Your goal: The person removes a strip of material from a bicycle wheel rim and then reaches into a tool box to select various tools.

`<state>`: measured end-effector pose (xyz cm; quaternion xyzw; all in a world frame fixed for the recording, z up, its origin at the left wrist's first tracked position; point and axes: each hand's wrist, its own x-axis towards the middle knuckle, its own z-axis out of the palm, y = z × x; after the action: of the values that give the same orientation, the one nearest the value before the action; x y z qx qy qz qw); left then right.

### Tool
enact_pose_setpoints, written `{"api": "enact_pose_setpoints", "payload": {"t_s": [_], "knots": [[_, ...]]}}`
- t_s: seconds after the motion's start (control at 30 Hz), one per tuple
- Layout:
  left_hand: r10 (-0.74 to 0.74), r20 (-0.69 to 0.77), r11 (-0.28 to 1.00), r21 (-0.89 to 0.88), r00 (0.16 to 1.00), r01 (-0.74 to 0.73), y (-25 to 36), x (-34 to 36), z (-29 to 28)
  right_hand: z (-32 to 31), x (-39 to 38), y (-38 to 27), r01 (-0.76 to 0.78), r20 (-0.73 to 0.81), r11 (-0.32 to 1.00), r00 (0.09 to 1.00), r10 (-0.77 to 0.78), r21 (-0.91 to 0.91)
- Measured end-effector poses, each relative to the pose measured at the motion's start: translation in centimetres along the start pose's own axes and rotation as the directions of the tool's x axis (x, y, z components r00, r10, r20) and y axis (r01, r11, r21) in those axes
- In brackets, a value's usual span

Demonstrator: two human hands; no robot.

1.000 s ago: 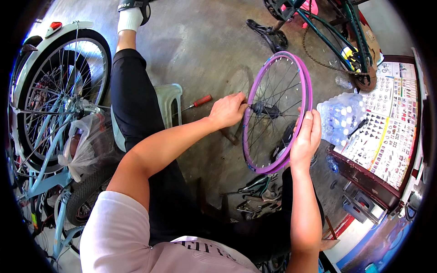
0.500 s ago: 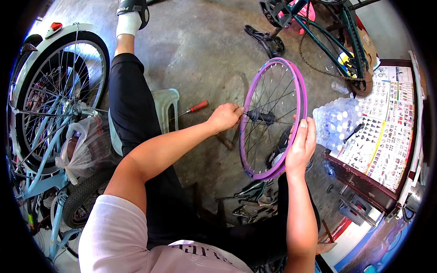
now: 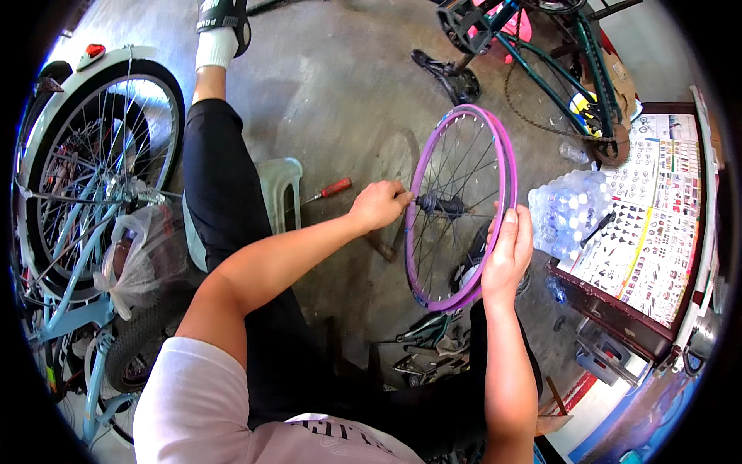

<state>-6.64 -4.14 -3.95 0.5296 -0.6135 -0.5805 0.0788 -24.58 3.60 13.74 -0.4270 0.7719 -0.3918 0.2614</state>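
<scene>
A purple bicycle wheel rim (image 3: 411, 240) with dark spokes stands upright in front of me, without a tyre. My right hand (image 3: 506, 251) grips its near right edge, thumb on one side and fingers behind. At the dark hub (image 3: 440, 206), the fingertips of my left hand (image 3: 379, 206) pinch the end of the axle that points left. Any small part within that pinch is hidden by the fingers. On the floor left of the wheel lies a screwdriver (image 3: 335, 187) with a red handle.
A pale plastic stool (image 3: 287, 172) is by my left leg. Pliers and other tools (image 3: 427, 329) lie below the wheel. A bicycle with a white fender (image 3: 39, 131) stands left, a dark green frame (image 3: 553, 81) upper right. Wrapped bottles (image 3: 568, 209) adjoin a chart-covered cabinet (image 3: 649, 224).
The wheel has shifted very slightly down and left, with both hands keeping their places on it. My view has moved a little.
</scene>
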Motion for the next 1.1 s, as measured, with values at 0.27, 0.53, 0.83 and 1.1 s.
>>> {"api": "enact_pose_setpoints", "payload": {"t_s": [0.27,0.53,0.83,1.1], "knots": [[0.13,-0.132,0.983,0.149,0.983,-0.11,0.7,-1.5,-0.1,-0.2,0.3,-0.1,0.07,0.014,0.997,0.998,-0.069,-0.028],[0.119,-0.113,0.98,0.17,0.986,-0.099,0.9,-1.3,-0.2,-0.3,0.1,-0.3,0.085,-0.016,0.994,0.996,-0.086,-0.076],[0.086,-0.088,0.992,0.098,0.992,-0.077,0.4,-1.3,-0.1,0.0,0.0,-1.0,0.132,-0.002,0.984,0.991,-0.133,-0.116],[0.2,-0.106,0.961,0.217,0.974,-0.174,1.2,-1.6,-0.6,0.2,0.2,0.6,0.093,-0.027,0.993,0.995,-0.095,-0.067]]}}
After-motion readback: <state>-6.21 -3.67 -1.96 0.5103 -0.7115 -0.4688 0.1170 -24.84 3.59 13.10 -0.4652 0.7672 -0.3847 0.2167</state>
